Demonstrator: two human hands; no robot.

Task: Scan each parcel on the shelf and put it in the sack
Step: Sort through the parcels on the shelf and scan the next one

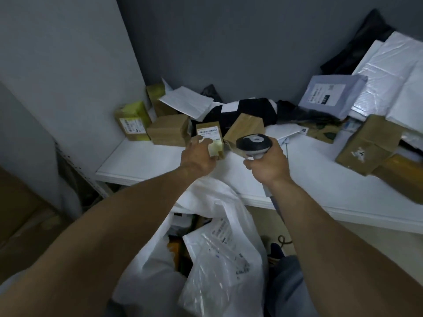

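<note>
The small labelled box (209, 139) stands on the white shelf (142, 162), gripped by the left hand (198, 156): fingers (204, 141) spread over its label, thumb curled under its near edge, arm stretched forward. Just right of that grip, the right hand (267, 163) is closed around the scanner (254, 144) handle, head tilted toward the box. Below both hands gapes the white sack (206, 202), a clear-wrapped parcel (222, 259) inside.

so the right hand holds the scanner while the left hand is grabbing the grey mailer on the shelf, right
Not quite. In the head view the left hand grips the small labelled cardboard box on the shelf, not the grey mailer, which lies untouched further right. The right hand does hold the scanner.
</note>
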